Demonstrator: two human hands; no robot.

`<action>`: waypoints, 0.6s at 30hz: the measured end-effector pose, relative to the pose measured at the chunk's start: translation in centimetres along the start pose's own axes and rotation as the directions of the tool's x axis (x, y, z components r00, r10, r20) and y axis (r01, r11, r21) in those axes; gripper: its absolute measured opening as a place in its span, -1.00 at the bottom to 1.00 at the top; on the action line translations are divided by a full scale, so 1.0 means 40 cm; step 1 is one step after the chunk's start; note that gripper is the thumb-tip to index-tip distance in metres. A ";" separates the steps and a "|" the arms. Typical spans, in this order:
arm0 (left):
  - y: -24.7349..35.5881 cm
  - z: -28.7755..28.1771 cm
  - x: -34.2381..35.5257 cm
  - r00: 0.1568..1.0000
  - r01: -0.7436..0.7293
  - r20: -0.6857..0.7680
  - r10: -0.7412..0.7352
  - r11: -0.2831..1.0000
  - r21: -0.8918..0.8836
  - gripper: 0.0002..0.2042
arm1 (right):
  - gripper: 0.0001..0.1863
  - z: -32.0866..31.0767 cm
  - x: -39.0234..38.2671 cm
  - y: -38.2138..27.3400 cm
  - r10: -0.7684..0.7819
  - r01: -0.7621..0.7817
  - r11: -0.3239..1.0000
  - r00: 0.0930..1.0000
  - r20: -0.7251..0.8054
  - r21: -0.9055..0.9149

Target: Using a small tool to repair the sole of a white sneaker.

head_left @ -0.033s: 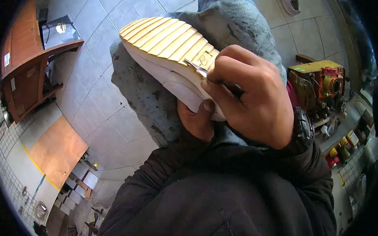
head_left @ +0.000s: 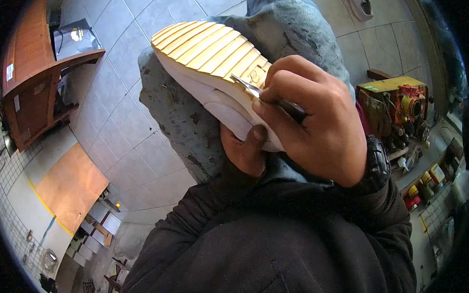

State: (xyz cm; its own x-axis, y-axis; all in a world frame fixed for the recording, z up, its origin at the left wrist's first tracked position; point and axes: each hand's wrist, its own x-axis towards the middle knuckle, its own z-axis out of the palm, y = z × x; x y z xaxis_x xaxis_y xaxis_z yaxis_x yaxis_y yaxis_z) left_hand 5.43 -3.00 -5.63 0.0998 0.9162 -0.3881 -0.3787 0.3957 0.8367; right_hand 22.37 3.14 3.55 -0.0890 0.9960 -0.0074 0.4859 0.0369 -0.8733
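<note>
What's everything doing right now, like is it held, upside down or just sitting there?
White shoe: held, sole up.
Tool: held, tip at the sole's edge.
Right hand: closed on the tool.
Left hand: gripping the white shoe near its heel.
Watch: worn on the right wrist.
Other shoe: on the floor, unworn.

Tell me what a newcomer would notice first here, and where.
The pale yellow, ribbed sole of a white shoe stands out first, facing up above the picture's centre, over grey trousers. Beside it, the right hand holds a slim metal tool at the sole's edge, while the left hand grips the shoe's lower end. Far left, an orange-brown panel adds bright colour.
</note>
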 end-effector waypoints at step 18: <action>0.167 -0.028 -0.117 0.870 0.409 0.141 -0.473 0.851 0.329 -0.32 | -0.75 -0.105 -0.251 0.000 0.145 -0.143 0.936 0.989 0.016 0.321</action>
State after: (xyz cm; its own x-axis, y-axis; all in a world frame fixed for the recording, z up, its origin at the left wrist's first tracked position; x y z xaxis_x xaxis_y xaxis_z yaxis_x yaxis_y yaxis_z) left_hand 1.41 -4.71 1.34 0.3961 0.6185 -0.6787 0.0217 0.7326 0.6803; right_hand 26.93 -6.51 5.67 -0.0316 0.9894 -0.1420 0.1880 -0.1336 -0.9730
